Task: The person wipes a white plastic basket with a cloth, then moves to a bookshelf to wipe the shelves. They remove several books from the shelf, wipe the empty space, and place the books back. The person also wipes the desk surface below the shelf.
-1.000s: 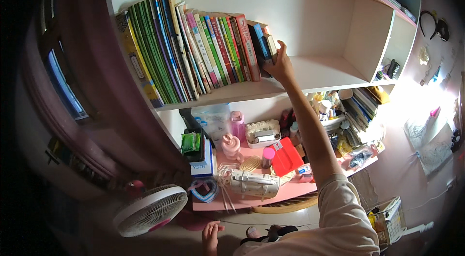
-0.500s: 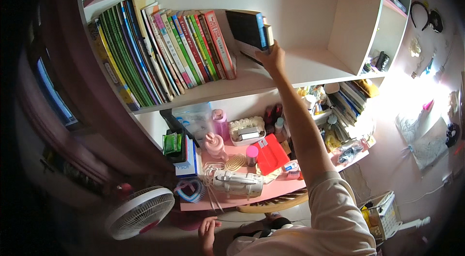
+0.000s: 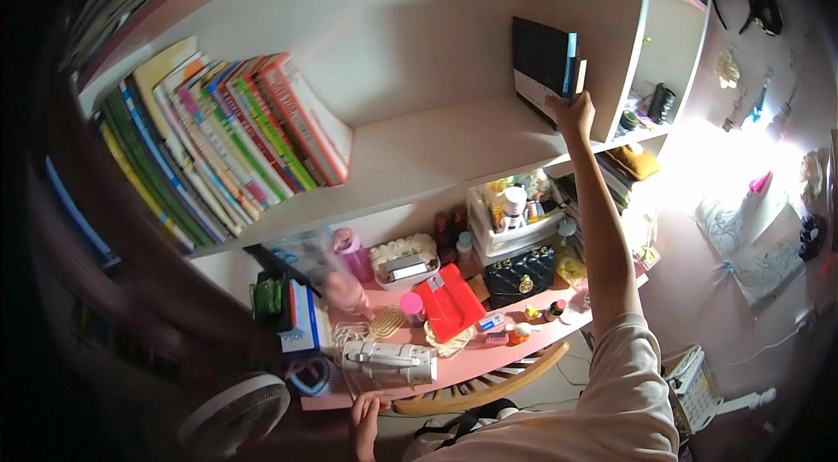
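Note:
My right hand [image 3: 573, 115] is closed around the lower spine edge of a few upright books [image 3: 543, 60]. The outermost has a black cover with a pale lower part, and blue and cream spines show beside it. They stand at the right end of the long white shelf [image 3: 436, 134], close to its upright divider [image 3: 602, 34]; whether they touch it, I cannot tell. Low down, my left hand [image 3: 367, 418] hangs by the desk's front edge, fingers loosely bent and nothing seen in them. A leaning row of books [image 3: 236, 134] fills the shelf's left end.
Below the shelf, a pink desk [image 3: 541, 322] carries a red tray [image 3: 449, 303], a black quilted bag [image 3: 521, 277], a white cylindrical appliance [image 3: 388, 362] and pink bottles [image 3: 352, 252]. A wooden chair back [image 3: 489, 388] stands before it. At lower left is a fan [image 3: 236, 414].
My right hand has carried the dark books from beside the leaning row rightward along the shelf to the divider. The view has shifted right, and the row leans over more.

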{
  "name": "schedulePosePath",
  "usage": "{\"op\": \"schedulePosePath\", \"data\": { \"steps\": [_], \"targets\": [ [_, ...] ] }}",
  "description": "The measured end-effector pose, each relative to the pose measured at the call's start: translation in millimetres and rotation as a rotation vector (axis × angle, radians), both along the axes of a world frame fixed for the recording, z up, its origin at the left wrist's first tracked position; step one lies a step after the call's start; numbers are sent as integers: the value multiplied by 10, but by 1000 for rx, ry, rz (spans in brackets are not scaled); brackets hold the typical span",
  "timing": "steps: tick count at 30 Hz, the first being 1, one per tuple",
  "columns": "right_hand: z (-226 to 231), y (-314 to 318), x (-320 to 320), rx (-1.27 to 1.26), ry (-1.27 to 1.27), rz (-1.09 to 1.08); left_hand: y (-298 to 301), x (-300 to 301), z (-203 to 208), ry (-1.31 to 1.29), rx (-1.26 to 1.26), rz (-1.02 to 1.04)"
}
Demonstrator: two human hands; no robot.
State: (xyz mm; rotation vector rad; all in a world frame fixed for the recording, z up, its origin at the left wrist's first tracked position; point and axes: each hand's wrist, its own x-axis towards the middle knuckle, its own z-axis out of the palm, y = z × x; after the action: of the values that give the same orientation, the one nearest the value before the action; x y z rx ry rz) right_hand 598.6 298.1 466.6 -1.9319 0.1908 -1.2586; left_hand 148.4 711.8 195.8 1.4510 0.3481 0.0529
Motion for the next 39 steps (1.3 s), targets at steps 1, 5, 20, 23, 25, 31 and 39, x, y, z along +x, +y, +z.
{"op": "schedulePosePath", "data": {
  "steps": [1, 5, 20, 23, 25, 31, 39],
  "targets": [
    [27, -85, -21, 22, 20, -57, -29, 59, 14, 9, 11, -5],
    [75, -175, 57, 25, 122, -2, -150, 186, 194, 43, 60, -56],
    [-133, 65, 284, 239, -17, 62, -174, 355, -240, -5, 12, -115],
    [-165, -13, 307, 213, 79, 42, -220, 339, -208, -3, -13, -114],
    [-168, -72, 345, 223, 110, 46, -210, 317, -221, -7, -3, -120],
    [-73, 85, 198, 24, 96, 40, -58, 218, -403, -32, 17, -82],
    [-98, 253, 77, 129, 103, -143, -121, 213, -16, -65, 82, -83]
  ]
}}
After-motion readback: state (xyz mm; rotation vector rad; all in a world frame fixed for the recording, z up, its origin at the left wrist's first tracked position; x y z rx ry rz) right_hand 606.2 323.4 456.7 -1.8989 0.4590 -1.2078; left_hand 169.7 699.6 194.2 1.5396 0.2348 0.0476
